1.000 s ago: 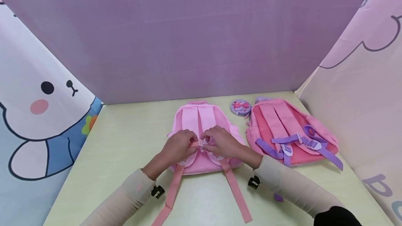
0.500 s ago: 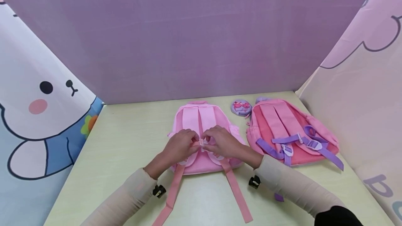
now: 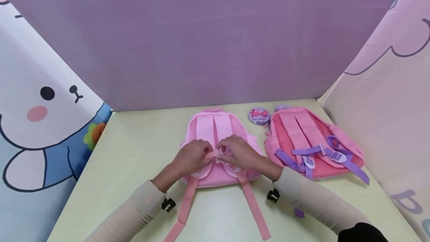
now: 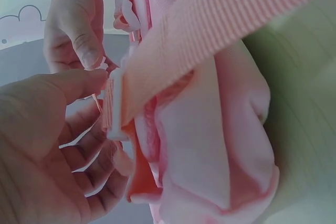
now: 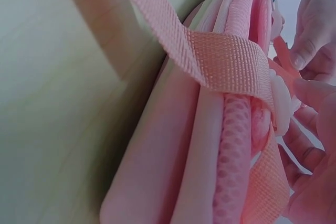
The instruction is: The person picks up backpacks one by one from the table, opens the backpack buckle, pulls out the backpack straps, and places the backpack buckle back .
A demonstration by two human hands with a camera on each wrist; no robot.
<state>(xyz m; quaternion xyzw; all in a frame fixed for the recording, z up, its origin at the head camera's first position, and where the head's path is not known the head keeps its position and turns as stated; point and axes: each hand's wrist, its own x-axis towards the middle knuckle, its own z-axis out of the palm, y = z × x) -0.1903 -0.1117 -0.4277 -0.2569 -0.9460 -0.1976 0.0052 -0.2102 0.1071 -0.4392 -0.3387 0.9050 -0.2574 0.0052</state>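
A light pink backpack [image 3: 205, 126] lies with its strap side up in the middle of the table. Over its centre, my left hand [image 3: 190, 157] pinches a narrow peach strap [image 3: 209, 155] between thumb and fingertips. Facing it, my right hand [image 3: 240, 154] pinches the other side of a small white buckle [image 3: 217, 152], which sits between both hands' fingertips and is partly hidden by them. The left wrist view has a white strap adjuster [image 4: 116, 103] just beyond my left hand. A similar adjuster [image 5: 281, 103] stands beside my right hand in the right wrist view.
Two long peach strap ends [image 3: 253, 208] trail from the backpack toward the front. On the right lies a second, darker pink backpack [image 3: 285, 133] with purple straps [image 3: 356, 171]. A round purple pouch [image 3: 259, 116] is next to it. Printed cloth walls enclose the table [image 3: 134, 137].
Both hands keep their pinch at the buckle with hardly any motion. The head view has shifted slightly.
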